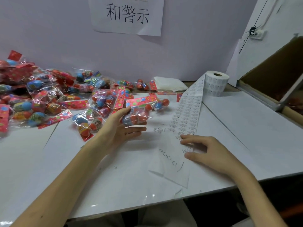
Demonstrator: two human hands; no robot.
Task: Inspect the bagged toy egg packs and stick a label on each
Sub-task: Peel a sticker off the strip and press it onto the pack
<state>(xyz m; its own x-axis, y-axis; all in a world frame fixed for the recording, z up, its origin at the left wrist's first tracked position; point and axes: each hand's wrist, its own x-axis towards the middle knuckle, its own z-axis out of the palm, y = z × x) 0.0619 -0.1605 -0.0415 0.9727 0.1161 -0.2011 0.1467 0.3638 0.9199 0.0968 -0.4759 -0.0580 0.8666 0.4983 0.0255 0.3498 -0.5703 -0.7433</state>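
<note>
My right grip (209, 151) lies loose, fingertips (183, 138) touching the label strip (186, 112) on the bench (82, 169). My left grip (121, 128) clasps an egg pack (137, 115) beside the pile (41, 95). The wall sign (127, 13) reads "和警示"; the label print is too small to read.

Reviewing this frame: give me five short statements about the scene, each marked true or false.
1. The left hand holds an egg pack. True.
2. The right hand grips the label roll. False: its fingertips rest on the unrolled label strip; the roll stands apart, farther back.
3. The pile of packs lies on the person's left. True.
4. The label roll lies on its side. False: it stands on end, core hole up.
5. A cardboard box sits at the right. True.
</note>
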